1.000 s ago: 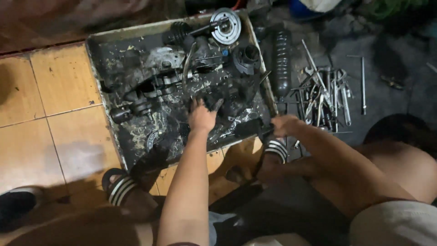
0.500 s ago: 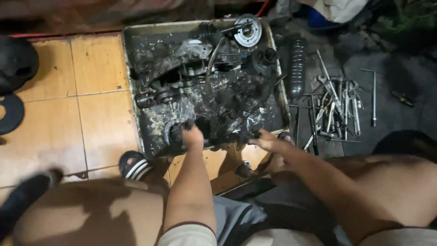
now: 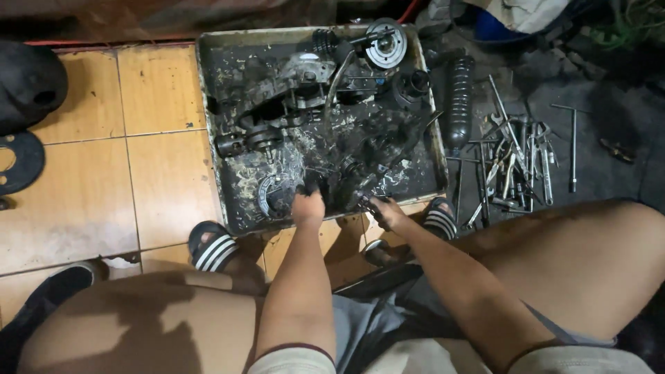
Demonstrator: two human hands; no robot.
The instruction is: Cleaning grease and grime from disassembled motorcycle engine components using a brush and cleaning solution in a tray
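Observation:
A dented metal tray (image 3: 209,138) on the floor holds several greasy black engine parts. My left hand (image 3: 308,206) reaches over the tray's near rim, its blackened fingers curled on a dark greasy part (image 3: 315,185) next to a round ring-shaped part (image 3: 276,195). My right hand (image 3: 386,211) is just to its right at the same rim, pinching a small metal part (image 3: 364,201). A silver pulley disc (image 3: 386,43) lies at the tray's far right corner.
Right of the tray lie a black ribbed boot (image 3: 458,97), a pile of wrenches (image 3: 512,159) and a T-handle wrench (image 3: 573,145). A black dome (image 3: 28,79) and a flat ring (image 3: 17,163) sit at the left. My striped sandals (image 3: 211,249) flank the tray's near edge.
Both hands drew back toward the tray's near rim. The left hand shifted from the tray's middle to the dark part by the ring; the right hand moved left and closed on a small part.

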